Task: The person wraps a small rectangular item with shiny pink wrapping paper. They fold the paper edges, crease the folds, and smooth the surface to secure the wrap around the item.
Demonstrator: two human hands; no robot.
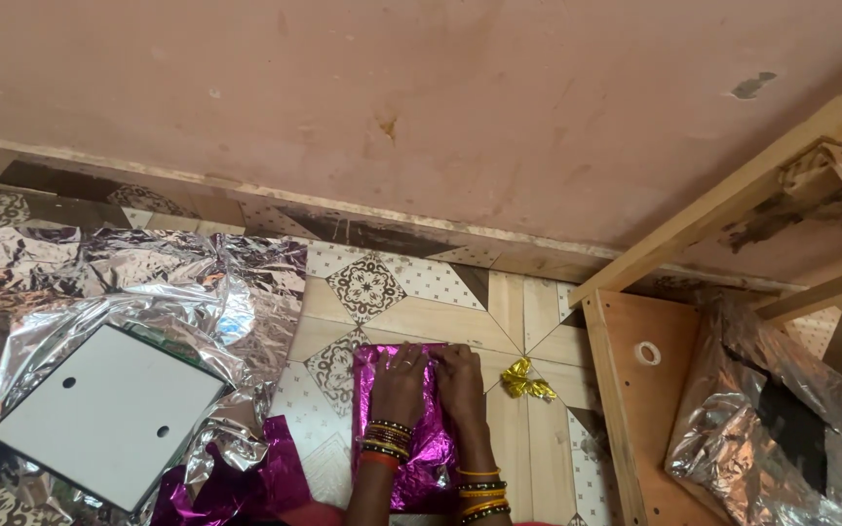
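Both hands flat on a small parcel wrapped in shiny magenta foil (411,429), lying on the patterned tile floor (528,312) right in front of the person. Left hand (400,382) w/ palm down & fingers spread over the top, not clenched, pressing not gripping; right hand (460,380) likewise, pressed on the top-right part, fingertips near the far edge. Bangles on both wrists. Foil looks thin, slick, crinkly, prob. tears or creases easily; parcel itself seems light, flat & fairly stiff underneath, so best held by the long side edges or pinned from above w/ flat palms, as now, rather than pinching loose foil. Just right of the parcel, not touching: a small crumpled gold foil bit (526,380). Lower left, loose magenta foil scraps (236,482). Further left, a big spread of silver foil (138,292) w/ a flat white board (109,419), two dark holes in it, lying on top. Far right, a wooden frame (635,390) w/ a little white ring (647,353) on it & more silver foil crumpled (762,419) beside. Pink wall (440,107) behind.
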